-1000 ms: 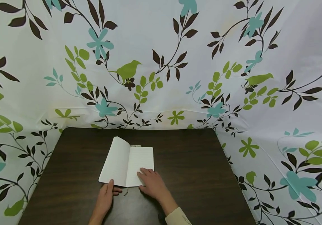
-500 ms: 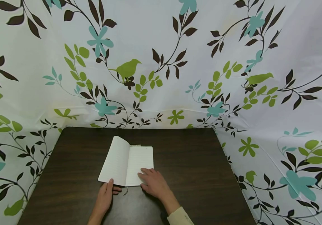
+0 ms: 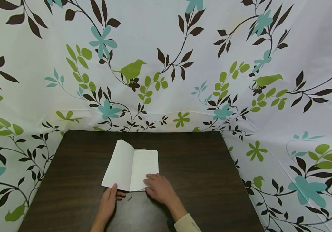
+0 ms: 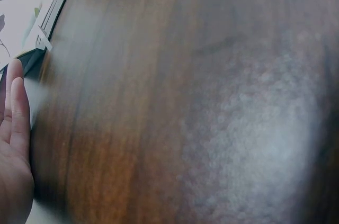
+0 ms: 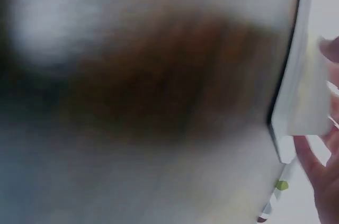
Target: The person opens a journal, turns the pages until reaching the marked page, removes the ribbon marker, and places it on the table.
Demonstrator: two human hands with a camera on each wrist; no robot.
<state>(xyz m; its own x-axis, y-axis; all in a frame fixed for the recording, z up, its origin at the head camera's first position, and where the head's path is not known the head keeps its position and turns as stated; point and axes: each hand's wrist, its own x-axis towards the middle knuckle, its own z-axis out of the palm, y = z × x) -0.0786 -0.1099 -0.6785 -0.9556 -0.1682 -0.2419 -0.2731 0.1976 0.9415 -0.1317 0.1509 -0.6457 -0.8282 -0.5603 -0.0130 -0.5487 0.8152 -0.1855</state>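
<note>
An open notebook (image 3: 121, 167) with pale lined pages lies on the dark wooden table, its left side raised at a slant. My left hand (image 3: 108, 201) holds the lower edge of that left side, thumb on the page and fingers beneath. In the left wrist view, fingers (image 4: 20, 113) extend beside the dark cover. On the right half, my right hand (image 3: 160, 188) lies over the lower outer corner. The right wrist view shows a page (image 5: 310, 94) bent up between the thumb and fingers of that hand. A thin ribbon bookmark (image 3: 130, 196) hangs from the spine.
The dark brown table (image 3: 200, 174) extends around the notebook on all sides. A white curtain (image 3: 166, 96) printed with leaves, flowers and birds hangs behind and beside it. A small pale tab (image 3: 140, 149) shows at the notebook's top edge.
My right hand has slid slightly rightward along the right page, and the page's lower corner has lifted a little. The left hand and the notebook stay nearly in place.
</note>
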